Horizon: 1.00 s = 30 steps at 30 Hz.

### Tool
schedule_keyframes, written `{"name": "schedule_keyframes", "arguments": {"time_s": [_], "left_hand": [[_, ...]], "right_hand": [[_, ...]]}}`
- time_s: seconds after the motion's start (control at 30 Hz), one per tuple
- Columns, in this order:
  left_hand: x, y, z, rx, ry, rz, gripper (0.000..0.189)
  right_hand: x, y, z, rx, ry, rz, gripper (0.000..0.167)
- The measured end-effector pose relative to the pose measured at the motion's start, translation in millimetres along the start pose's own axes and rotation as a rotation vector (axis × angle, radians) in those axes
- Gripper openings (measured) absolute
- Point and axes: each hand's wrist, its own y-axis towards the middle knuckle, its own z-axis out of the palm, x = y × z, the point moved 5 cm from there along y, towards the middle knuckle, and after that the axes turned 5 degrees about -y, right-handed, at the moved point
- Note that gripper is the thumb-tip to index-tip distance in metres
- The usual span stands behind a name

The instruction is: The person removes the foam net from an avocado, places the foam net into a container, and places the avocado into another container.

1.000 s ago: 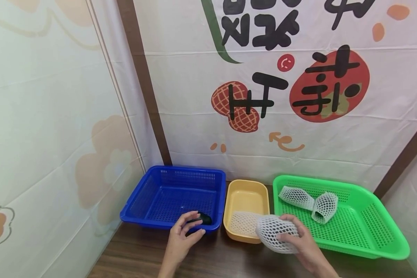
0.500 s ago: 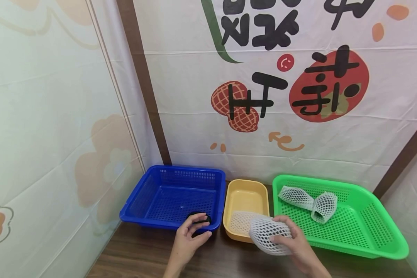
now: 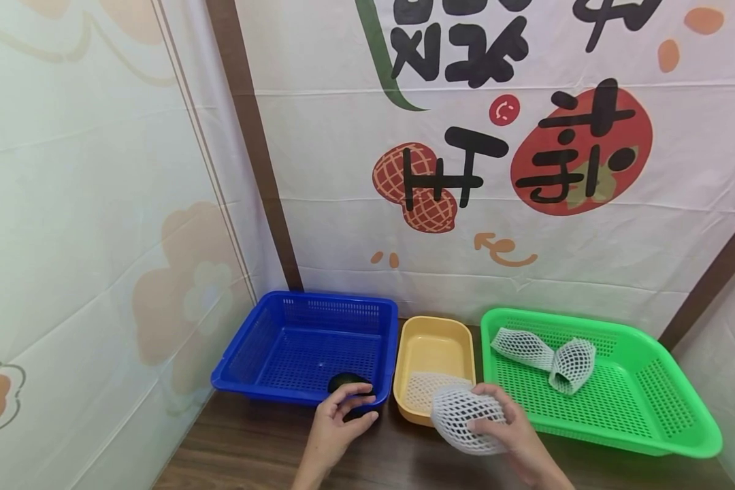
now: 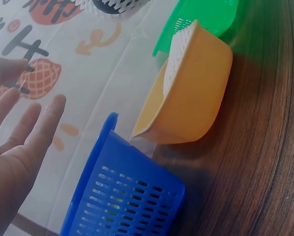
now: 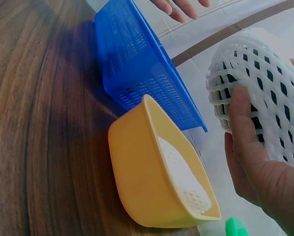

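1. Green perforated plastic basket [image 3: 625,412], right of my right hand [image 3: 514,432]: two white foam-net bundles [image 3: 578,359], seemingly done.
2. Blue perforated basket [image 3: 300,350], beyond my relaxed, empty left hand [image 3: 335,425]: bare dark oval [image 3: 345,382] left.
3. Yellow plastic tub [image 3: 436,344], between hands: spare netting [image 3: 419,393].
4. My right hand grips a third bundle [image 3: 462,420].

Left hand [image 3: 337,422] relaxed, right hand [image 3: 512,430] curled

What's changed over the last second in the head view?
The right hand has carried the netted item left, toward the left hand, which has shifted a little right. Nothing was newly gripped or let go. The blue basket, yellow tub, green basket and its two netted pieces stayed put.
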Motion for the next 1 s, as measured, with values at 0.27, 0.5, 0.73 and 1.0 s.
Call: {"name": "schedule_keyframes", "arguments": {"time_s": [0.27,0.5,0.73,1.0], "left_hand": [[1.3,-1.0,4.2,0.017,0.018,-0.051,0.034],[3.1,-2.6,8.8,0.062,0.016,-0.048,0.031],[4.9,-4.6,13.9,0.088,0.018,-0.077,0.027],[5.9,-6.3,14.8,0.090,-0.001,-0.103,0.028]], "right_hand": [[-5,0.6,10,0.043,0.040,0.018,0.040],[-8,0.4,14,0.066,0.046,0.022,0.039],[-11,1.2,20,0.083,0.044,-0.005,0.039],[-11,1.1,28,0.116,0.043,0.007,0.039]]}}
